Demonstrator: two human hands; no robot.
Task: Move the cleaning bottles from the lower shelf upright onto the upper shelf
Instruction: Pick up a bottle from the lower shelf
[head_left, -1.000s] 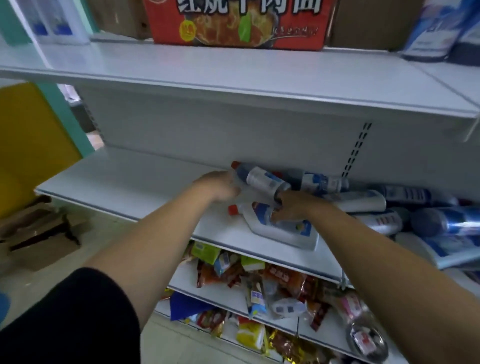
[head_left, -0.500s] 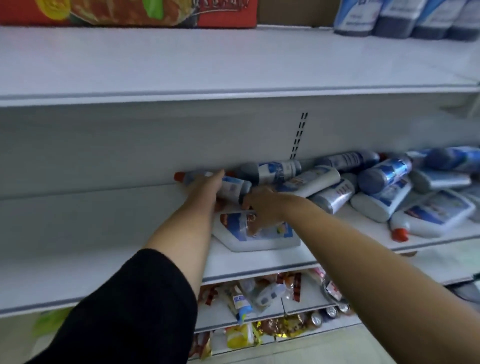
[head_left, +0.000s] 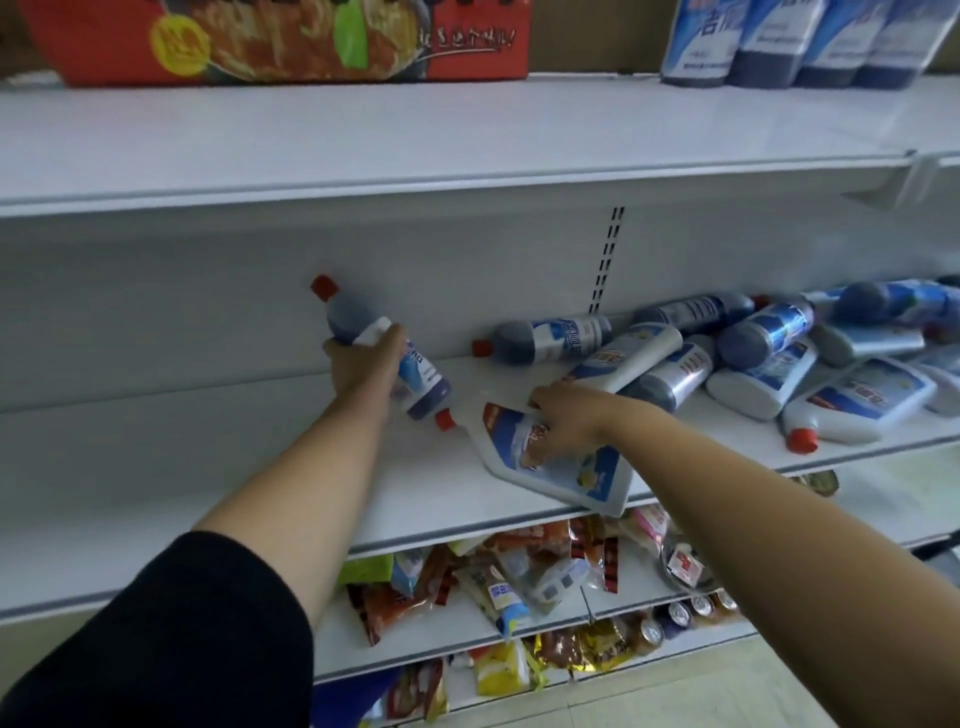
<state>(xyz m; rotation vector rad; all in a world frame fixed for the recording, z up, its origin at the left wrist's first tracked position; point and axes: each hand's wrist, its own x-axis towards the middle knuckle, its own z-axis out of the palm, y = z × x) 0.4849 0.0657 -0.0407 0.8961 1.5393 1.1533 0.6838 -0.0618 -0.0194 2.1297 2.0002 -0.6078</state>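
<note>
While the left hand (head_left: 362, 370) grips a dark bottle (head_left: 345, 314), the right hand (head_left: 567, 415) grips a flat white bottle (head_left: 574, 480).

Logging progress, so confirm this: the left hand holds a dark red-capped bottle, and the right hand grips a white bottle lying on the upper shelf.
Wrong shelf: the head view shows the white bottle gripped by the right hand lying on the lower shelf. The left hand does hold the dark red-capped bottle.

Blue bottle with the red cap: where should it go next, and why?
Probably lift it up onto the upper shelf and stand it upright. The left hand grips the blue bottle, which is tilted, cap up, and the shelf above has bare space.
</note>
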